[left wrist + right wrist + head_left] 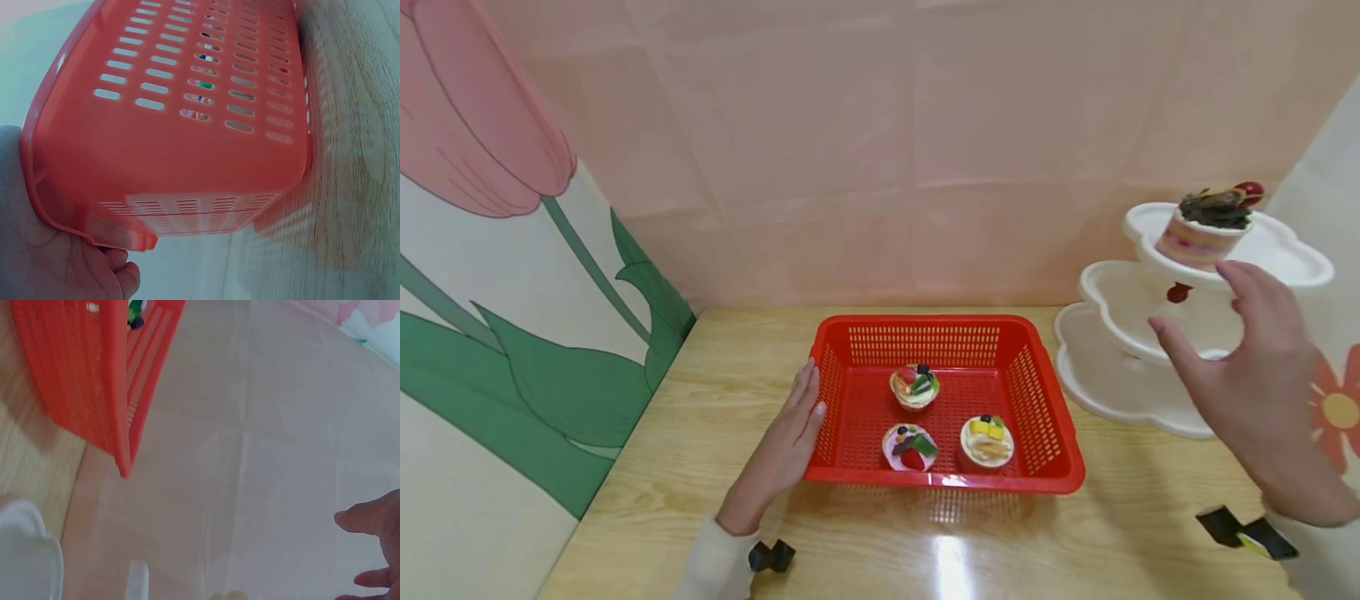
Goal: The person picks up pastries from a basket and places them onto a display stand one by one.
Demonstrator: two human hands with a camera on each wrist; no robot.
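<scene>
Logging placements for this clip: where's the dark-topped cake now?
In the head view, the dark-topped cake sits at right on the white stand's top tier, just above the right hand in the picture.

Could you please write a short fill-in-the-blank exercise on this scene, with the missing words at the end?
1. The red plastic basket contains ____ fruit-topped cupcakes.
2. The left hand rests against the basket's ____ side.
3. The cupcake with dark topping sits on the ____ tier of the white cake stand.
4. The right hand is holding ____.

Missing words: three; left; top; nothing.
</scene>
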